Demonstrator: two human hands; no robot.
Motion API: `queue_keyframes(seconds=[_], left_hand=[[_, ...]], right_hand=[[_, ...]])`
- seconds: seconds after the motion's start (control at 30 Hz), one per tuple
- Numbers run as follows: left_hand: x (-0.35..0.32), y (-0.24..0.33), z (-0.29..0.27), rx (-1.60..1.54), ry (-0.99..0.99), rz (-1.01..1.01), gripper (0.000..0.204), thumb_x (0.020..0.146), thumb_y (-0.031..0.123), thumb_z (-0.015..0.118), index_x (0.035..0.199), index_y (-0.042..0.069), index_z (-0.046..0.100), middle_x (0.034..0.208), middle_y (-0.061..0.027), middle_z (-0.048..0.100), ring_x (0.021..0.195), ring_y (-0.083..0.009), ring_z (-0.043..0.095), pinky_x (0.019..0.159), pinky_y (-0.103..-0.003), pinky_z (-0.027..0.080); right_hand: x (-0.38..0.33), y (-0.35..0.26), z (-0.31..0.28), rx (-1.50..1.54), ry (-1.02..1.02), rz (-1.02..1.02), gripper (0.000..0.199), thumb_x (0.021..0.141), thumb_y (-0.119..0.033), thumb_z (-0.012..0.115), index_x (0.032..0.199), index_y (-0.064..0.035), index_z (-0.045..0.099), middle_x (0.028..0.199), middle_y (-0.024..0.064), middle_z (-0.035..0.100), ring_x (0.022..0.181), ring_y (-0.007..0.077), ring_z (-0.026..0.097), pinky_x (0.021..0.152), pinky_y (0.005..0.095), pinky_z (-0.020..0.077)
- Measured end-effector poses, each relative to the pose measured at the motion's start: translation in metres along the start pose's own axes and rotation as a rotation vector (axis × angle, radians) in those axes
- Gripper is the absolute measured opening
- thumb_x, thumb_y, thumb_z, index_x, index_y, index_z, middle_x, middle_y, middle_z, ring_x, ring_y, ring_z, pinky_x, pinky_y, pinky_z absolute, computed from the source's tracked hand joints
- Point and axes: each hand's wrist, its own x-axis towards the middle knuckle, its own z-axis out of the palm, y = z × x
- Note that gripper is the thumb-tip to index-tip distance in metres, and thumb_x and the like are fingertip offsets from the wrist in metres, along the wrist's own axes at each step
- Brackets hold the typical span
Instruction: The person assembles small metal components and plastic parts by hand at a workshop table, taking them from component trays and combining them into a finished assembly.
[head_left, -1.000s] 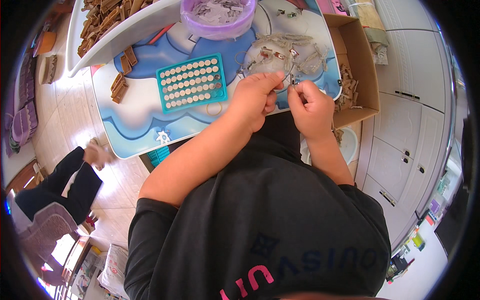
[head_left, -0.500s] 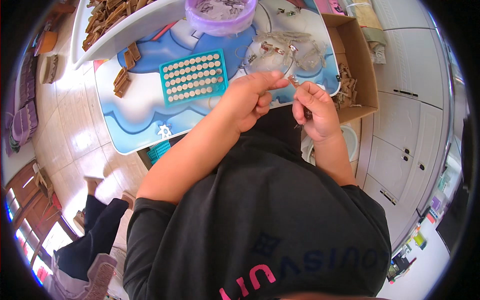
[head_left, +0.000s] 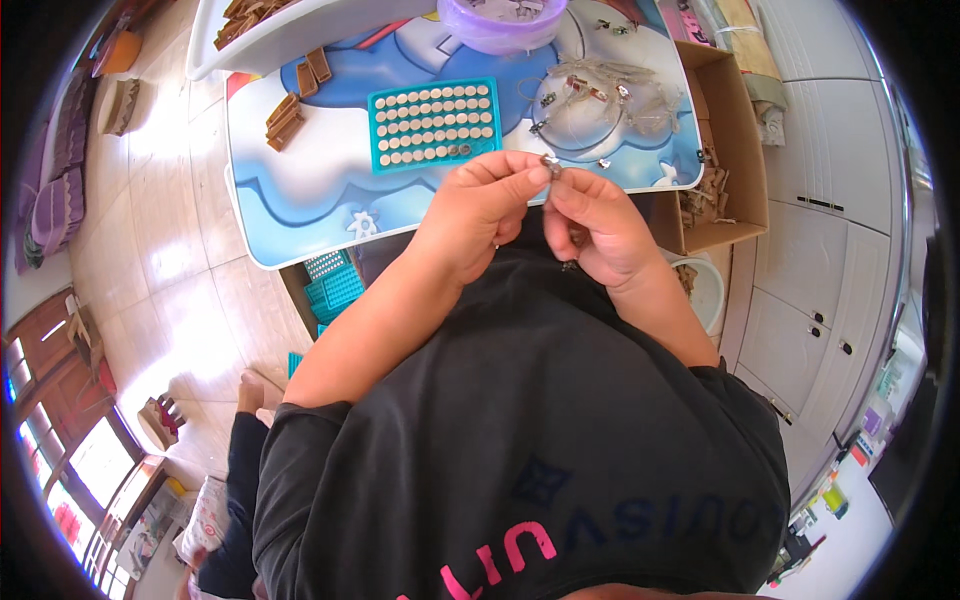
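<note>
At the table's near edge my left hand (head_left: 485, 205) and my right hand (head_left: 598, 222) meet fingertip to fingertip. Both pinch a small shiny metal piece (head_left: 552, 168), partly hidden by the thumbs; its exact kind is too small to make out. Another small dark bit (head_left: 569, 265) shows under the curled fingers of my right hand. Just beyond my left hand lies a teal tray (head_left: 374, 135) with rows of round, pale, button-like discs (head_left: 430, 120). Thin clear wires or strips with small metal parts (head_left: 600, 92) lie in a tangle past my right hand.
A purple bowl (head_left: 500, 38) of small pieces and a white bin (head_left: 300, 35) of brown clips stand at the back. Several brown clips (head_left: 285, 122) lie left. A cardboard box (head_left: 750, 212) is at the right, a white bucket (head_left: 709, 295) below it. Someone's leg (head_left: 245, 460) shows lower left.
My left hand's fingers have come in to meet my right hand, and both now pinch the small metal piece. The whole view has shifted, with the table appearing further right and up.
</note>
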Motion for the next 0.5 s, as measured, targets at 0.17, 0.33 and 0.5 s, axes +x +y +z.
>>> queue_keyframes(seconds=[0.17, 0.33, 0.5], left_hand=[[-0.017, 0.005, -0.016, 0.025, 0.096, 0.190, 0.012, 0.084, 0.015, 0.064, 0.086, 0.004, 0.059, 0.070, 0.0000, 0.059, 0.042, -0.0018, 0.033, 0.037, -0.018, 0.022], [-0.026, 0.007, -0.023, 0.008, 0.142, 0.222, 0.013, 0.085, 0.015, 0.063, 0.087, 0.004, 0.058, 0.080, -0.0051, 0.065, 0.043, -0.0010, 0.035, 0.037, -0.017, 0.024], [-0.028, 0.006, -0.029, -0.037, 0.145, 0.193, 0.012, 0.085, 0.014, 0.063, 0.087, 0.003, 0.058, 0.081, -0.0059, 0.065, 0.043, -0.0011, 0.035, 0.037, -0.017, 0.025]], right_hand=[[0.010, 0.015, 0.025, -0.588, 0.229, -0.494, 0.016, 0.081, -0.007, 0.064, 0.095, -0.0011, 0.057, 0.088, 0.0074, 0.061, 0.076, 0.0125, 0.059, 0.066, 0.0246, 0.0465], [0.014, 0.013, 0.044, -1.076, 0.149, -0.858, 0.024, 0.077, 0.002, 0.064, 0.100, -0.0008, 0.060, 0.093, 0.0112, 0.062, 0.077, 0.0202, 0.062, 0.066, 0.0285, 0.0493], [0.020, 0.016, 0.042, -1.250, 0.154, -0.997, 0.021, 0.076, 0.001, 0.065, 0.097, -0.0013, 0.062, 0.090, 0.0125, 0.064, 0.077, 0.0244, 0.063, 0.064, 0.0295, 0.0496]])
